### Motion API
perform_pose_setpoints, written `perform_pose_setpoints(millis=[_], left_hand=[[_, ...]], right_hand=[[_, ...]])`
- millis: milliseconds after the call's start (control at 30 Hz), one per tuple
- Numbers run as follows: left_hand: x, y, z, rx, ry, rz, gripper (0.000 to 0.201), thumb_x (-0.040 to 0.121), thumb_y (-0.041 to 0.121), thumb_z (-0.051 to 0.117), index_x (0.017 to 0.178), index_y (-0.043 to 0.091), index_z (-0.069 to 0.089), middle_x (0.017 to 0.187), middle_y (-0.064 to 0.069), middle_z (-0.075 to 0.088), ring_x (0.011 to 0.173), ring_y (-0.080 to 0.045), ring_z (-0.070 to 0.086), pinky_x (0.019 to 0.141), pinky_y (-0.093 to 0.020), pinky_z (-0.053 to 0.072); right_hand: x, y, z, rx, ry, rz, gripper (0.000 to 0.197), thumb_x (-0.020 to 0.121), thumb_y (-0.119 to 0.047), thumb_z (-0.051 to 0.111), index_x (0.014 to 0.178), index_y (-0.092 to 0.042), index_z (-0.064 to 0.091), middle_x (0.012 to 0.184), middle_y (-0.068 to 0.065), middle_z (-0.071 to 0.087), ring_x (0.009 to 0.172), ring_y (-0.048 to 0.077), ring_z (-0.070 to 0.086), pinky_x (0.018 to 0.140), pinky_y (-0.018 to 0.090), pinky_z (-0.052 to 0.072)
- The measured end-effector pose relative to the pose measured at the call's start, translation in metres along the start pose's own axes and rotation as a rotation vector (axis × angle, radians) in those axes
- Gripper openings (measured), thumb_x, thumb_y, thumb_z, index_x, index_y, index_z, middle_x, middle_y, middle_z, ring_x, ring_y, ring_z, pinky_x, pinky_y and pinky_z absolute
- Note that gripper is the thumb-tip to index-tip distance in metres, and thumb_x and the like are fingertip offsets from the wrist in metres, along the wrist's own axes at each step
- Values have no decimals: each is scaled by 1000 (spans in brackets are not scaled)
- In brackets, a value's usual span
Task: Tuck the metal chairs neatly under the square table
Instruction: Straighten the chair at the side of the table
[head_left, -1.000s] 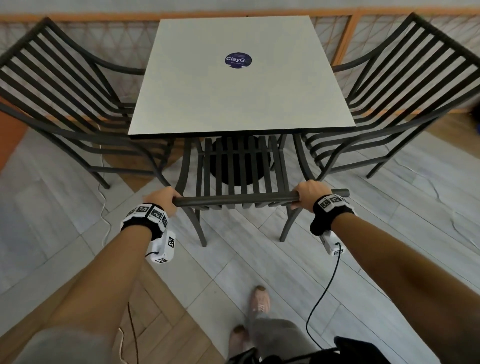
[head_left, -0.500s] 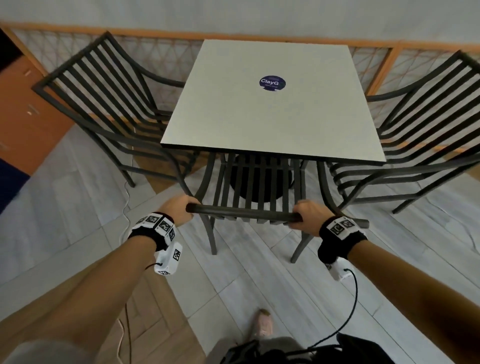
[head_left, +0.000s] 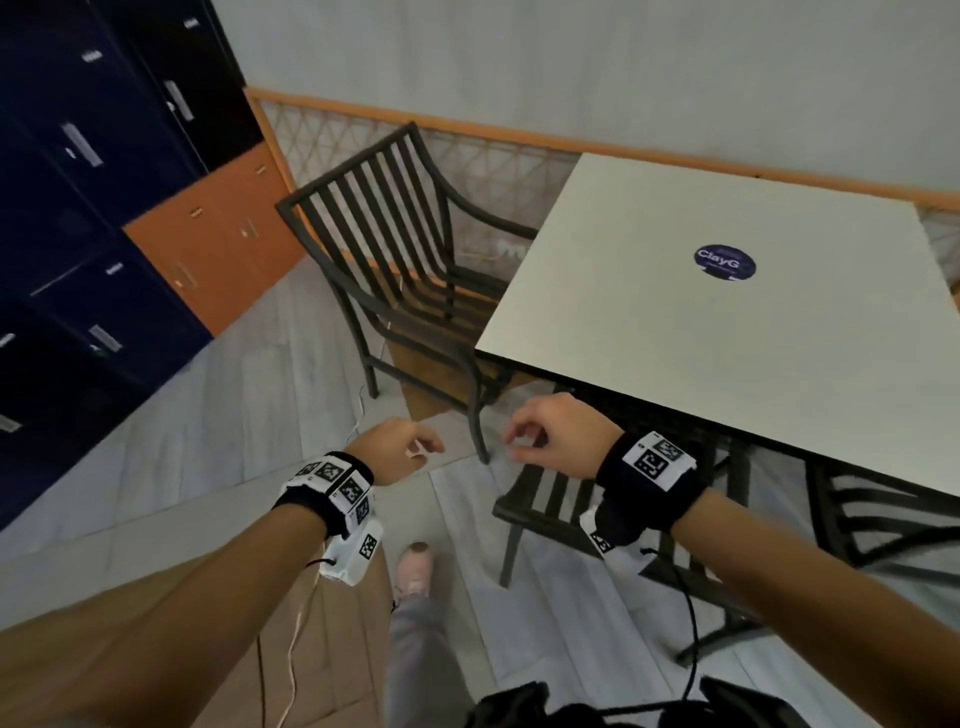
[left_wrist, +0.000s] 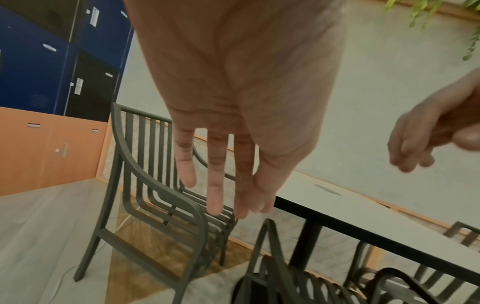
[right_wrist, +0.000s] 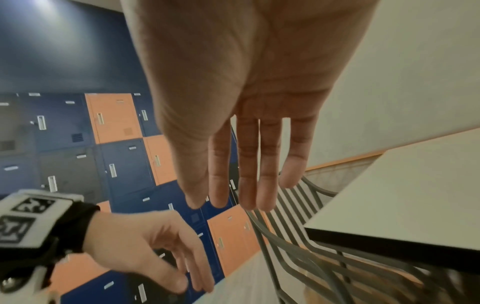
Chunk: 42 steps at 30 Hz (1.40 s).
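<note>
Both my hands are free right now, no grip on anything. My left hand (head_left: 397, 449) hangs in the air with relaxed, mostly straight fingers (left_wrist: 215, 185), and my right hand (head_left: 553, 434) floats beside it, just apart, loosely open too, fingers (right_wrist: 248, 164) pointing down and forward. From the head view they look a bit curled, but the wrist cams show them pretty much straight.

Just below my right wrist is the dark metal slatted chair (head_left: 550, 499) nearest me. Its seat is under the near edge of the square pale grey tabletop (head_left: 727, 332), with only the backrest poking out. A second dark metal armchair with a slatted back (head_left: 395, 249) stands at the tabletop's left side, only partly under it, most of the seat and the whole back out in the open. A third dark chair (head_left: 883, 519) shows at the right edge, partly under the tabletop as well.

There's a round dark blue sticker (head_left: 724, 262) on the tabletop. Blue and orange lockers (head_left: 130, 218) line the wall to the left.

Compared with a second ago: I was gripping the top rail of the near chair with both hands, and now I've let go and the view has swung left toward the armchair.
</note>
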<state>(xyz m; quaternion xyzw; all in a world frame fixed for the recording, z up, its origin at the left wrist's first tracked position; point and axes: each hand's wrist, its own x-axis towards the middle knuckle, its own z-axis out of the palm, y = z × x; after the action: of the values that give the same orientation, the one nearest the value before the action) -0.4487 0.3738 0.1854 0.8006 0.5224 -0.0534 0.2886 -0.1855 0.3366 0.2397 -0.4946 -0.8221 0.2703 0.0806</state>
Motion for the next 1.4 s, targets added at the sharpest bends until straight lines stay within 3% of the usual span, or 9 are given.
perform_pose_setpoints(millis=[266,400,500,666,733,833,1033,1232,1399], left_hand=[[138,-168,-94,58,-17,-70,30,84,14,57,110,21,69,112,-1,70,102,-23,65,91,-37,53],[209,-230,-124,8,-87,-51,33,84,8,57,116,15,64,111,-5,70,101,-26,64,90,-38,53],[260,-268,-135,77,-63,-34,33,85,10,55,115,18,61,111,-9,70,102,-33,65,88,-43,54],[320,-311,-133,160,36,-6,36,85,5,52,117,19,58,108,-12,72,102,-34,65,88,-43,53],[335,-322,-123,180,60,7,37,84,2,51,117,19,56,108,-11,71,103,-33,65,88,-42,52],[348,-329,-104,153,74,44,45,81,-3,52,120,19,58,116,-8,69,110,-29,62,93,-40,47],[364,-325,-80,174,90,30,59,78,-3,57,132,16,48,135,-8,57,127,-26,49,106,-45,37],[378,-318,-85,446,207,92,78,79,9,68,147,15,32,157,-9,31,147,-29,22,119,-53,17],[374,-324,-94,581,169,99,71,72,17,78,136,15,49,138,-9,57,134,-34,44,116,-62,4]], right_hand=[[244,-20,15,106,-16,12,17,83,-29,68,95,-17,71,89,-3,67,73,5,55,70,22,45],[366,-1,51,100,-125,170,21,84,-31,66,102,-20,67,95,1,67,83,15,59,79,30,50],[435,29,78,139,-122,253,24,86,-17,60,110,-19,63,101,5,66,87,22,61,81,32,50],[507,84,115,-45,-129,458,55,86,-5,55,138,-13,38,137,14,44,122,35,47,100,47,42],[523,100,130,-151,-202,502,72,86,-6,57,147,-12,18,149,14,31,133,36,35,108,52,33],[530,121,145,-195,-284,544,73,90,-11,52,149,-12,9,148,18,33,130,39,40,105,56,35],[518,147,144,-267,-313,527,61,87,-9,57,139,-10,24,126,20,56,106,39,59,91,55,46],[489,163,141,-332,-289,663,57,85,-17,62,133,-8,32,122,18,58,106,37,60,86,54,50],[462,162,152,-271,-287,800,48,89,-12,54,132,-6,36,129,18,53,116,37,54,98,56,42]])
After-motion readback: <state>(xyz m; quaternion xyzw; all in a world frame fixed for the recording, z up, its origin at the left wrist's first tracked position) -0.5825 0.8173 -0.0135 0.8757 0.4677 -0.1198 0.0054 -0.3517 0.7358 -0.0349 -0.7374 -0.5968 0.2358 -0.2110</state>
